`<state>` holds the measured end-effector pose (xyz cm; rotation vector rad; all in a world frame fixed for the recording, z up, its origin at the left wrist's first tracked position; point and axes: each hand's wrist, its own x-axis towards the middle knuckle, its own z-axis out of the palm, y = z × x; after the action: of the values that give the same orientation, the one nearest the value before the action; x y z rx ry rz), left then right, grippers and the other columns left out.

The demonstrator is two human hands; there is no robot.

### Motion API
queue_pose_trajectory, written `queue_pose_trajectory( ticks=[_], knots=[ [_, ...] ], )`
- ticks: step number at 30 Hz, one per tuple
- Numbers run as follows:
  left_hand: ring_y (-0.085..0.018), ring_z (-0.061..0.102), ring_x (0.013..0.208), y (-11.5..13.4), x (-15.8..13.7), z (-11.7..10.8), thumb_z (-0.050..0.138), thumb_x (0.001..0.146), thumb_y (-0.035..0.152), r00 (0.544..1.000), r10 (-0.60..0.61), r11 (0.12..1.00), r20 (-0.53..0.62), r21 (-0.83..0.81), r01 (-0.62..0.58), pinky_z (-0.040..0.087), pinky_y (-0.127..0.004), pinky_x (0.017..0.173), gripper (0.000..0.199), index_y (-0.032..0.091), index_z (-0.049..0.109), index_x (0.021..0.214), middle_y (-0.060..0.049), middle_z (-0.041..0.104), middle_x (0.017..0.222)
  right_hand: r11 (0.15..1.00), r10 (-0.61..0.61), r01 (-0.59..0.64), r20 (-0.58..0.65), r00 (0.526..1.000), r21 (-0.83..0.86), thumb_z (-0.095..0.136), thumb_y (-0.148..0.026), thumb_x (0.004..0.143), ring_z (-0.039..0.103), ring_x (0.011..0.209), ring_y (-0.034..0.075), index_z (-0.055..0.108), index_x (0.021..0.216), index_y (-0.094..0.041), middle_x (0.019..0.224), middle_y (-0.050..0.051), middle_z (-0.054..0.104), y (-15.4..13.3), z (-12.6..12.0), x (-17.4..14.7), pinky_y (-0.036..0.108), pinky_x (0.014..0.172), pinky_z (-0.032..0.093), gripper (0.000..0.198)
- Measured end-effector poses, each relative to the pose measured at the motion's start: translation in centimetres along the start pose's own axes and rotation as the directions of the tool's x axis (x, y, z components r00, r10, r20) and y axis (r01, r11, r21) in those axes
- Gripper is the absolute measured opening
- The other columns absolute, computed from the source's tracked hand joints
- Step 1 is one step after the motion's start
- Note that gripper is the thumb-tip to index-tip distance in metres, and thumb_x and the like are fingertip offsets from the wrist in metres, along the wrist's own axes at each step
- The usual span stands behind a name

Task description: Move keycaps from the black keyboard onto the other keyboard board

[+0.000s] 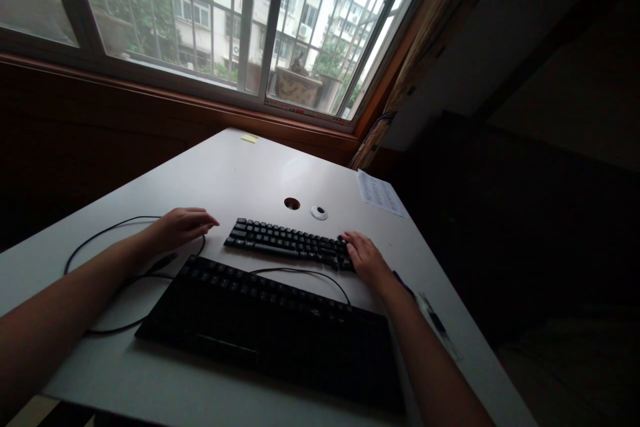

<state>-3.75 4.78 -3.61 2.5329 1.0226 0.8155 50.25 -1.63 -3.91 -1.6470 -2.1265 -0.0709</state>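
Note:
A small black keyboard lies across the middle of the white desk. My right hand is at its right end, fingers bent over the corner keys and edge, gripping it there. Off the opposite end, my left hand hovers or rests just above the desk with fingers stretched out, apart from the keyboard and holding nothing. Nearer to me sits a larger black keyboard, its front part very dark. A black cable loops around and under my left forearm, and another stretch of thin cable runs between the two keyboards.
Behind the small keyboard are a round hole in the desk and a white ring-shaped cover. A printed sheet lies at the right edge, a yellow note at the far corner. A pen-like object lies beside my right forearm.

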Motion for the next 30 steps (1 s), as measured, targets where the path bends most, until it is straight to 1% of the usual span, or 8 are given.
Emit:
queue_pose_trajectory(
  ticks=[4, 9, 15, 20, 22, 25, 30],
  knots=[
    [-0.013, 0.064, 0.067, 0.0, 0.0, 0.0, 0.055, 0.100, 0.037, 1.000, 0.002, 1.000, 0.004, 0.004, -0.002, 0.050, -0.021, 0.064, 0.031, 0.019, 0.079, 0.108, -0.005, 0.076, 0.086, 1.000, -0.011, 0.012, 0.024, 1.000, -0.008, 0.040, -0.030, 0.103, 0.054, 0.138, 0.027, 0.065, 0.137, -0.021, 0.141, 0.010, 0.067, -0.2, 0.5, 0.8, 0.050, 0.120, 0.044, 0.043],
    [-0.013, 0.064, 0.066, -0.3, -0.2, 0.2, 0.055, 0.100, 0.037, 1.000, 0.005, 1.000, 0.000, -0.003, -0.005, 0.049, -0.021, 0.064, 0.031, 0.019, 0.079, 0.109, -0.005, 0.075, 0.087, 1.000, 0.002, -0.001, 0.025, 1.000, -0.027, 0.040, -0.032, 0.104, 0.055, 0.138, 0.028, 0.064, 0.138, -0.018, 0.142, 0.014, 0.066, -0.3, 0.9, 1.7, 0.051, 0.119, 0.044, 0.044],
    [-0.013, 0.063, 0.066, -0.2, -0.1, 0.3, 0.054, 0.100, 0.038, 1.000, -0.003, 1.000, -0.028, -0.013, 0.003, 0.049, -0.021, 0.064, 0.032, 0.019, 0.079, 0.107, -0.005, 0.074, 0.085, 0.999, -0.004, 0.005, 0.036, 0.999, -0.043, 0.040, -0.031, 0.104, 0.055, 0.139, 0.028, 0.067, 0.135, -0.019, 0.140, 0.013, 0.068, -0.4, 1.0, 1.7, 0.050, 0.118, 0.045, 0.043],
    [-0.013, 0.063, 0.065, -0.2, -0.1, 0.2, 0.056, 0.099, 0.036, 1.000, 0.003, 1.000, -0.012, -0.016, -0.003, 0.050, -0.021, 0.064, 0.030, 0.020, 0.079, 0.107, -0.005, 0.075, 0.085, 0.998, -0.012, 0.013, 0.026, 1.000, -0.054, 0.041, -0.030, 0.103, 0.056, 0.137, 0.026, 0.067, 0.135, -0.022, 0.138, 0.011, 0.069, -0.5, 0.8, 1.7, 0.048, 0.117, 0.046, 0.043],
    [-0.014, 0.064, 0.067, -0.2, -0.1, 0.2, 0.056, 0.099, 0.036, 1.000, 0.000, 1.000, -0.001, -0.015, 0.000, 0.050, -0.022, 0.065, 0.030, 0.020, 0.079, 0.107, -0.005, 0.075, 0.086, 0.998, -0.010, 0.011, 0.018, 1.000, -0.062, 0.040, -0.029, 0.103, 0.056, 0.135, 0.027, 0.069, 0.134, -0.021, 0.134, 0.011, 0.071, -0.4, 0.5, 2.1, 0.049, 0.115, 0.046, 0.043],
    [-0.013, 0.064, 0.065, -0.3, -0.1, 0.2, 0.055, 0.099, 0.037, 1.000, -0.002, 1.000, -0.004, -0.013, 0.002, 0.050, -0.022, 0.065, 0.031, 0.020, 0.080, 0.107, -0.005, 0.075, 0.086, 0.997, -0.012, 0.013, 0.021, 1.000, -0.075, 0.042, -0.029, 0.103, 0.060, 0.126, 0.029, 0.074, 0.125, -0.019, 0.126, 0.012, 0.075, -0.2, 0.0, 3.1, 0.049, 0.112, 0.044, 0.040],
    [-0.013, 0.063, 0.065, -0.3, -0.2, 0.3, 0.056, 0.100, 0.037, 1.000, -0.014, 1.000, -0.014, -0.013, 0.013, 0.049, -0.021, 0.065, 0.030, 0.020, 0.079, 0.108, -0.005, 0.075, 0.086, 0.994, -0.012, 0.020, 0.078, 0.997, -0.105, 0.055, -0.031, 0.100, 0.064, 0.111, 0.029, 0.083, 0.103, -0.024, 0.112, 0.010, 0.079, 0.4, -0.4, 5.1, 0.048, 0.106, 0.042, 0.028]
  ],
)
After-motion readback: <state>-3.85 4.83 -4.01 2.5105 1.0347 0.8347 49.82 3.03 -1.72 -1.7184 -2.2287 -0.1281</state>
